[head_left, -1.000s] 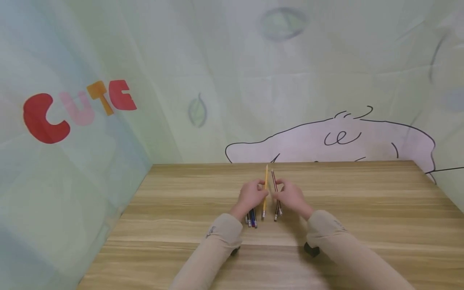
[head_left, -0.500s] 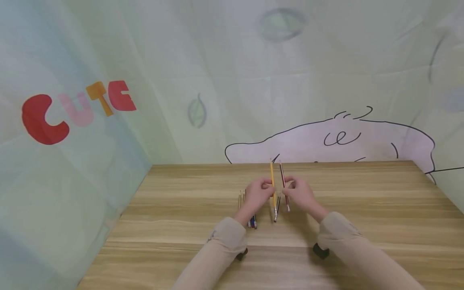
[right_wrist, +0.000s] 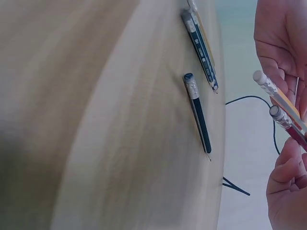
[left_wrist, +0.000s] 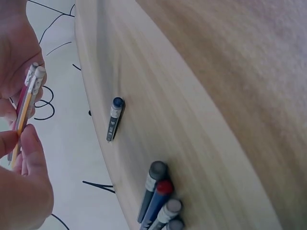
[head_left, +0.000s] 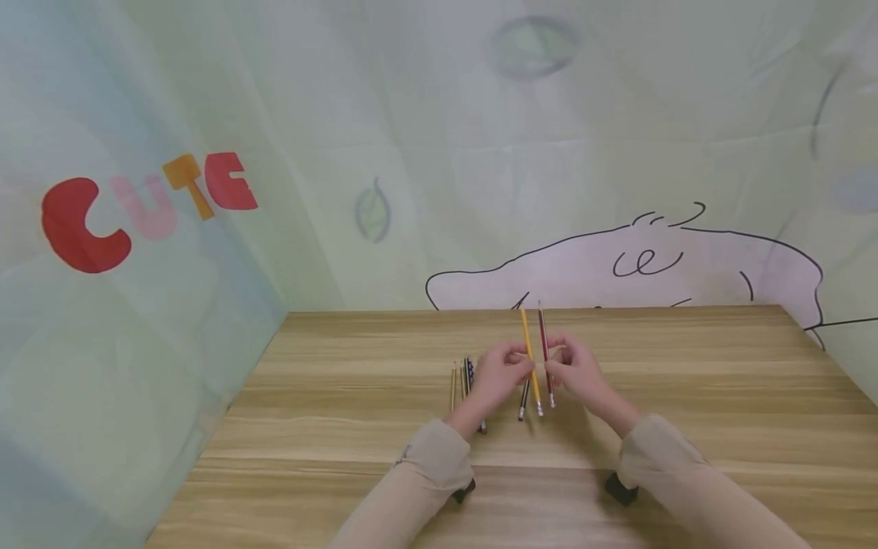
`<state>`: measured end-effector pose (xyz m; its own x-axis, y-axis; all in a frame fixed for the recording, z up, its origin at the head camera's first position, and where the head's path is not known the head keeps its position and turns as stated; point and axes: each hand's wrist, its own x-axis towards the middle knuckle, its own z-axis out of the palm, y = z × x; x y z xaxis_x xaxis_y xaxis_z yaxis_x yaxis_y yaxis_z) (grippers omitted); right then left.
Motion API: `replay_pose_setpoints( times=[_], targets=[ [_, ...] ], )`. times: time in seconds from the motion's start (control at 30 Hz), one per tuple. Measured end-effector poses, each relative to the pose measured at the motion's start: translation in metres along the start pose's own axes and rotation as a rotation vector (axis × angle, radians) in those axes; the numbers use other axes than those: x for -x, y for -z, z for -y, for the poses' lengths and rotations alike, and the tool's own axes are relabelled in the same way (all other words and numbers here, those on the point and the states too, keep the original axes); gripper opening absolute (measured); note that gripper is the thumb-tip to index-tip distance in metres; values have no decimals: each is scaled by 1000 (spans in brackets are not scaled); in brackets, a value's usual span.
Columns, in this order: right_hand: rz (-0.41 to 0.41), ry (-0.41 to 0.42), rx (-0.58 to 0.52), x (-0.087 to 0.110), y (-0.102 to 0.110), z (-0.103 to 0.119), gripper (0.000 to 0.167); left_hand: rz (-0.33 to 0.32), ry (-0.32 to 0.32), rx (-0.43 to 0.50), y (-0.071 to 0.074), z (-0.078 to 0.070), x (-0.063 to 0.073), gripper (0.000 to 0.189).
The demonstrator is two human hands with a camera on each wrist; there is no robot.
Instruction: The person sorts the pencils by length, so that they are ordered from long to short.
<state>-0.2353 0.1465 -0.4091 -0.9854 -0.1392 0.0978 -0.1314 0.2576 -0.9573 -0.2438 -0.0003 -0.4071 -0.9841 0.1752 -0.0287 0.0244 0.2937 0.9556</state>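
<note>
My left hand [head_left: 499, 375] pinches a yellow pencil [head_left: 527, 332], held eraser end down and tilted above the table. Close beside it on the right, my right hand [head_left: 581, 379] grips a dark red pencil [head_left: 544, 329] between thumb and fingers. In the right wrist view, the white eraser of the yellow pencil [right_wrist: 278, 96] sits near the grey eraser of the red pencil [right_wrist: 284, 120]. Under the hands a single black pencil [right_wrist: 199, 115] lies on the table. Several more pencils [left_wrist: 156, 194] lie side by side left of it, partly hidden by my left hand and wrist in the head view.
The wood-grain table [head_left: 329, 396] reaches to a printed fabric backdrop [head_left: 425, 152] at its far and left sides. Dark wrist mounts [head_left: 622, 488] hang beneath the beige sleeves [head_left: 425, 473].
Both hands have shifted to the right with their pencils. More of the pencil group on the left shows now, and the black pencil lies left of the yellow pencil's eraser end.
</note>
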Motion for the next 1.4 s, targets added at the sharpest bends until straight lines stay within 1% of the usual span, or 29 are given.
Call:
replay_pose_setpoints(
  times=[0.2,0.37,0.5,0.63,0.8,1.03,1.17,1.27,1.4],
  targets=[
    [33,-3,-24,12,3,-3,38,25,13,14,-3,0,1,26],
    [42,-10,-34,16,6,-7,40,40,21,18,-5,-1,3,24],
    [34,-23,-32,18,9,-13,40,48,15,23,-9,0,2,23],
    [4,-38,15,18,13,-18,39,68,12,8,-14,0,1,24],
    [-31,-61,68,19,22,-24,39,90,25,22,-25,4,-4,24],
    [-57,-79,149,18,35,-34,42,71,51,61,-46,11,-11,22],
    [-80,-89,193,17,42,-40,40,62,73,21,-56,13,-14,19],
    [-98,-104,238,16,48,-44,39,63,77,-15,-62,13,-16,16],
    [-99,-122,280,15,55,-49,39,55,80,-36,-72,13,-18,14]
  ],
)
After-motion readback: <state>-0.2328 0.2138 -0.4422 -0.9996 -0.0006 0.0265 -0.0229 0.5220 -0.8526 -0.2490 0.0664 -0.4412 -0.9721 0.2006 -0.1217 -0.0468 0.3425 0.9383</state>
